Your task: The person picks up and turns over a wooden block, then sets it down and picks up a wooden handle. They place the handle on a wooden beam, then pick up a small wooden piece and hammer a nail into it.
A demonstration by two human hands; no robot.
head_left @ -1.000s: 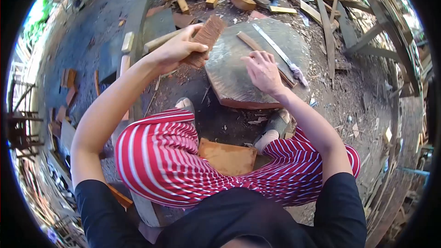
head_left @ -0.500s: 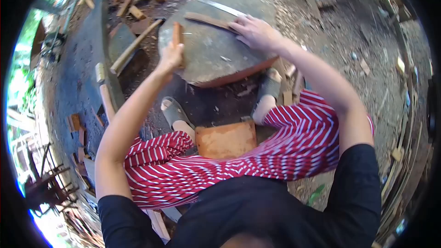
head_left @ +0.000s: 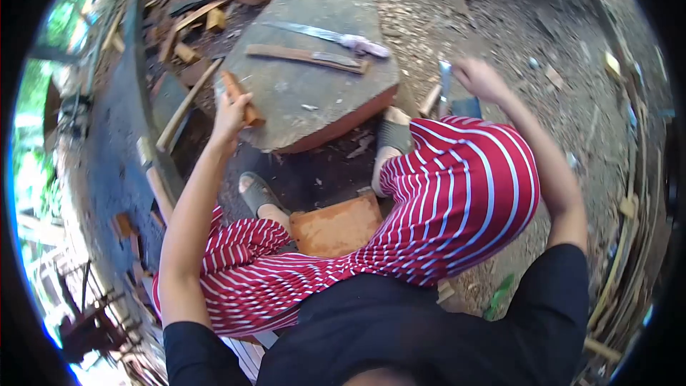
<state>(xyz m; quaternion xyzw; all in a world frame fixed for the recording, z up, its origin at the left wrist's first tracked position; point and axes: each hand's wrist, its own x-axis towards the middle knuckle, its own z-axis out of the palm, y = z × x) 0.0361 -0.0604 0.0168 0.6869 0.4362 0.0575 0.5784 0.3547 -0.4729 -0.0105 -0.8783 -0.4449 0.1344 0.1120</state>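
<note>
The only view comes from a camera on the person's head, a wide fisheye with black corners, looking steeply down past the dark shirt and the striped knees [head_left: 457, 171] to the ground. It sits close above the lap. The chopping block [head_left: 307, 93] lies upper centre, with the left hand [head_left: 230, 116] gripping a wood piece [head_left: 239, 96] at its left edge and the right hand [head_left: 480, 78] off to its right.

top [head_left: 400, 336]: black, short sleeves | trousers [head_left: 457, 193]: red-white stripes | sandals [head_left: 256, 191]: grey

Open slab [head_left: 304, 100] beside knife [head_left: 314, 31], stick [head_left: 293, 53]
</note>
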